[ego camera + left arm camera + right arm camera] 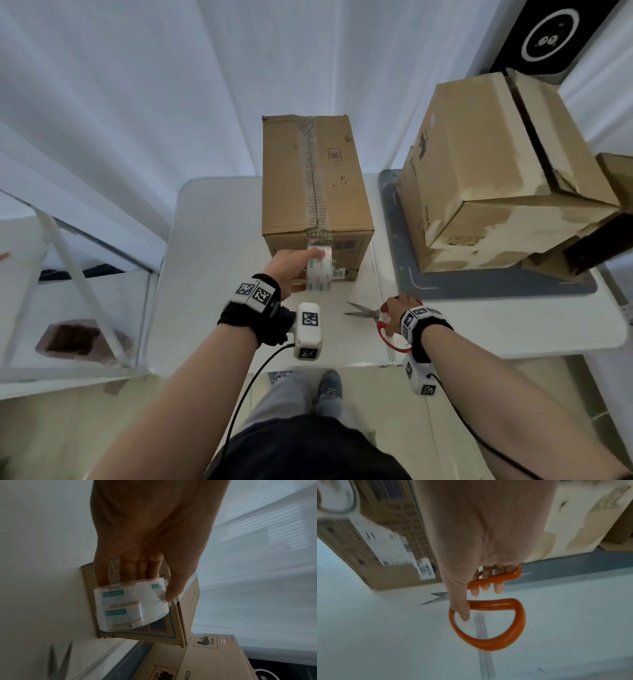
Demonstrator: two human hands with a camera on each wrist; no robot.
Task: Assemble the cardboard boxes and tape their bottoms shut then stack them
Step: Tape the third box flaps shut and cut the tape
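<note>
- The white worktop (212, 240) holds everything.
- Two brown boxes (486, 178) sit stacked on the right.
- One taped box (308, 178) stands in the middle.
- The left hand (291, 270) has its grip closed around a tape roll (320, 275), right against that box.
- The right hand (394, 313) has its grip closed in the red scissors (368, 313), with the blades apart.

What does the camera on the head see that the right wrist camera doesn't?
Only the head view shows the left hand holding the tape roll against the taped box, and the whole stack of boxes on the right. Only the right wrist view shows the fingers hooked through the orange handle loops. Both show the right hand holding the scissors over the white table.
</note>
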